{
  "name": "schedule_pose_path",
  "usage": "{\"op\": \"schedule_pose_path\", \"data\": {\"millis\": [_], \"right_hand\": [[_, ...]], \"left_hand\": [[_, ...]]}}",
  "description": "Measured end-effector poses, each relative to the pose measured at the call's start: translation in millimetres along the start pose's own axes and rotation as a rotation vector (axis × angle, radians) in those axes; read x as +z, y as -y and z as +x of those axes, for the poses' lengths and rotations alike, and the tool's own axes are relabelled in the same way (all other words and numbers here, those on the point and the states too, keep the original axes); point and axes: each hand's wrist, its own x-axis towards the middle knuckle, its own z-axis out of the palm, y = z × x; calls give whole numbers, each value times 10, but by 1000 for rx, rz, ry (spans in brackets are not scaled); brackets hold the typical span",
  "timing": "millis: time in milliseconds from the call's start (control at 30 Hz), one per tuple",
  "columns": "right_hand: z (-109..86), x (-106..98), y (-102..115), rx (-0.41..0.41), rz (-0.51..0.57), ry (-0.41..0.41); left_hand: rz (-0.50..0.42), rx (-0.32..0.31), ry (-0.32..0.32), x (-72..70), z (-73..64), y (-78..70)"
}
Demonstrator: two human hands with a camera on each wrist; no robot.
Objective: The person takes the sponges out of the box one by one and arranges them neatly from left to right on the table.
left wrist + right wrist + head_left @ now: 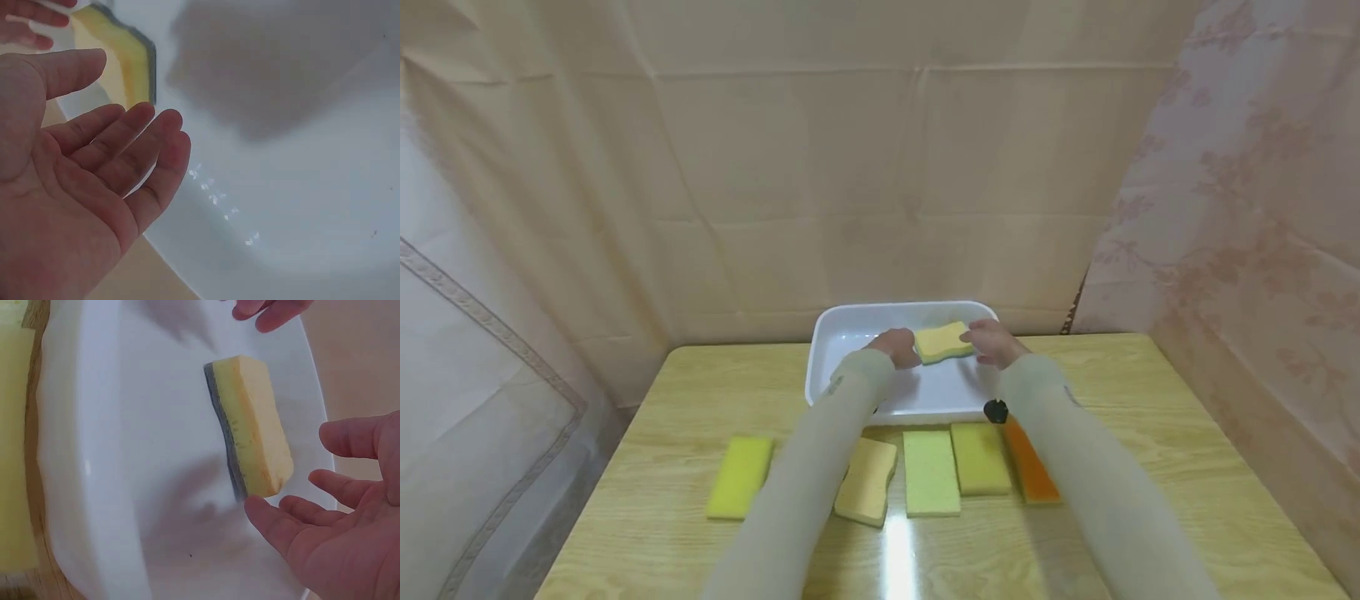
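Observation:
A wavy-edged sponge with a cream and yellow body and a dark grey scouring layer is in a white tray. My left hand is over the tray at the sponge's left end. In the left wrist view that hand has relaxed, spread fingers and holds nothing. At the other end is my right hand. The right wrist view shows this hand with loosely bent fingers, one fingertip touching or very near the sponge's corner; which of the two, I cannot tell.
In front of the tray on the wooden table lie a yellow sponge, a wavy cream sponge, a pale green one, an olive-yellow one and an orange one. A beige cloth hangs behind the tray.

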Motion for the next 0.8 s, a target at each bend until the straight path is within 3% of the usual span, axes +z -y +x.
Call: {"op": "schedule_pose_path", "data": {"millis": [200, 433, 800], "right_hand": [[-14, 74, -3, 14, -2, 7], [5, 109, -2, 3, 17, -3], [78, 134, -31, 29, 59, 12]], "left_hand": [[-43, -23, 53, 144, 18, -47], [-108, -21, 33, 119, -53, -60], [-173, -61, 25, 146, 6, -6]]}}
